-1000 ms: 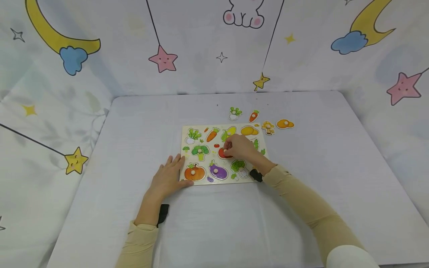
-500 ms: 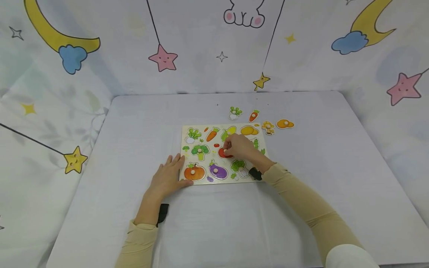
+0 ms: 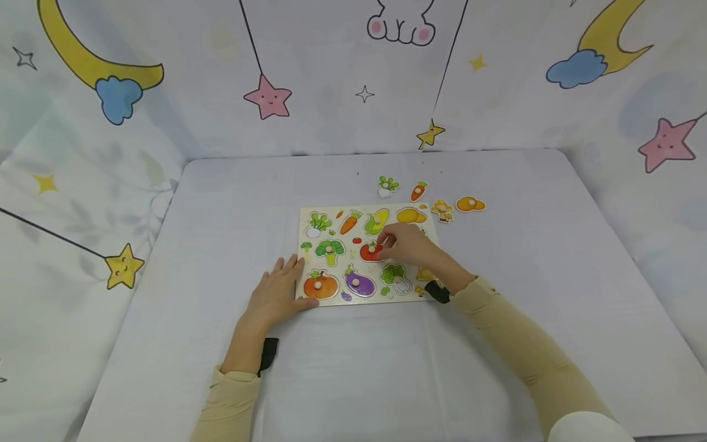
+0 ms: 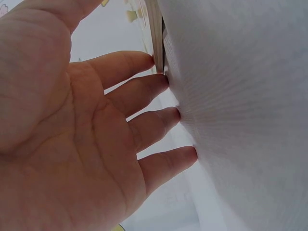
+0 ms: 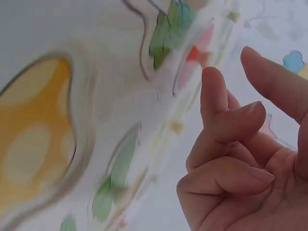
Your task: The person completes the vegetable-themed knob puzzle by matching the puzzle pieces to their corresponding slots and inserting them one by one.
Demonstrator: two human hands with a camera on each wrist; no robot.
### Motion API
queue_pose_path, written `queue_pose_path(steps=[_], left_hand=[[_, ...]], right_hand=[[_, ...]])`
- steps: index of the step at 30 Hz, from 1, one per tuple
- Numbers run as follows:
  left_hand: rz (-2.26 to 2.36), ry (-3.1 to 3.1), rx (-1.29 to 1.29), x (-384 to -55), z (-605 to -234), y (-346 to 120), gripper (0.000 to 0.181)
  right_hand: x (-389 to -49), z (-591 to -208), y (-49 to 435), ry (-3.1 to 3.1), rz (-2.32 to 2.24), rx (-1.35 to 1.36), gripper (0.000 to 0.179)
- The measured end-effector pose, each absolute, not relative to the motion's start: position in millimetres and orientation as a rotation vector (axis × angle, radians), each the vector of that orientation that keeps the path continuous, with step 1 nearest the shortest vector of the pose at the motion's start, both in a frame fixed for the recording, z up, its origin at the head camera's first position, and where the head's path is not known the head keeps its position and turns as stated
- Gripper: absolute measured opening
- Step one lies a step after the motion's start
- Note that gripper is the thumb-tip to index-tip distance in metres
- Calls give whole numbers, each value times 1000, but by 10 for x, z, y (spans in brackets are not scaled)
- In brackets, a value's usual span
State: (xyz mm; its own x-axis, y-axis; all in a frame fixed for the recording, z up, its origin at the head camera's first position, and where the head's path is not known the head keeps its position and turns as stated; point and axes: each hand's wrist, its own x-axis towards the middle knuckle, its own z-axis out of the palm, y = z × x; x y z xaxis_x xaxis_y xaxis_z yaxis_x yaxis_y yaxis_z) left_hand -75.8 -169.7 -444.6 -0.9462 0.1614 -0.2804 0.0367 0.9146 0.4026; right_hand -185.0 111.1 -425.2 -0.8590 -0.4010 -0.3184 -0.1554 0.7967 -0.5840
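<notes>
A wooden vegetable puzzle board (image 3: 353, 296) lies flat on the table. My left hand (image 3: 274, 288) rests at its left edge, fingers spread and the thumb on the front corner. In the left wrist view, the fingertips (image 4: 159, 81) touch the cloth beside the board's edge. My right hand (image 3: 407, 244) hovers just right of the tomato piece (image 3: 369, 252), which sits in its slot with its knob showing. In the right wrist view, the thumb (image 5: 274, 79) and index finger stand apart with nothing between them; the other fingers are bent.
Behind the board lie a radish piece (image 3: 388, 186) and a carrot piece (image 3: 418, 191). A mushroom piece (image 3: 442, 210) and a potato piece (image 3: 470, 204) lie at its right. Broccoli (image 3: 330, 249), pumpkin (image 3: 321, 285) and eggplant (image 3: 359, 283) pieces sit in the board.
My right hand has let go of the tomato piece's knob and shifted a little to the right. The left hand has stayed in place.
</notes>
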Motion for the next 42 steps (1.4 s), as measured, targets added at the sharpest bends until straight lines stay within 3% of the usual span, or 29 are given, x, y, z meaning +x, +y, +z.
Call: queue_pose_path(steps=[10,22,28,42], left_hand=[[580,2775,141,-750,-4422,-1714,97],[581,2772,133,-738,-4432,-1722,96],[594,2767,135,-736,-4439,-1715,96],[599,2751,131,-751,-4440,-1680,97]], right_hand=[[-2063,-4089,1922,2659,-872,-267,34],[-2513,-4244,2736,2762,-925,98,49],[-2626,-4336,2875,2731,-927,136,50],[-2764,-4450,2881,2739,-866,134,30]])
